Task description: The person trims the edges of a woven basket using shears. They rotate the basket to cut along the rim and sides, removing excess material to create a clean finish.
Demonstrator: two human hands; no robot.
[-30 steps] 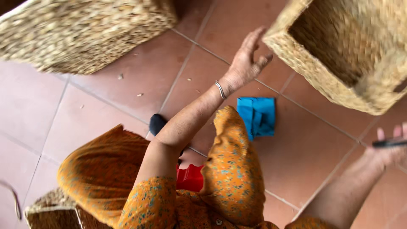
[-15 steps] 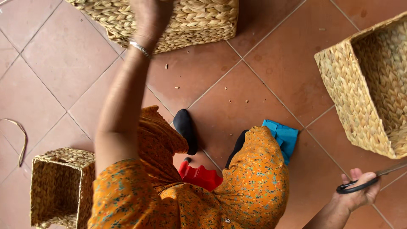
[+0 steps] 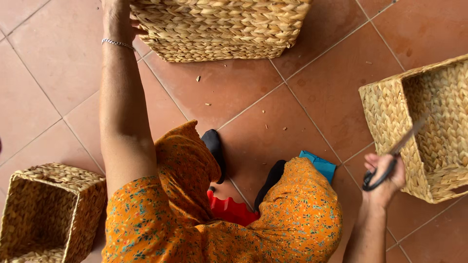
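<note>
The left hand [image 3: 116, 14] grips the edge of a large woven straw basket [image 3: 219, 27]. The right hand [image 3: 385, 178] holds black-handled scissors [image 3: 390, 158] beside another woven straw basket [image 3: 424, 126].

The left hand [image 3: 116, 14], spread in open air at the upper right of the frame a second ago, has been swung across to the upper left and laid on the large woven basket [image 3: 219, 27]. The right hand [image 3: 385, 178] has been raised from the lower right corner, and the black-handled scissors [image 3: 390, 156] are now pointed up against the basket at the right edge [image 3: 429, 126].
</note>
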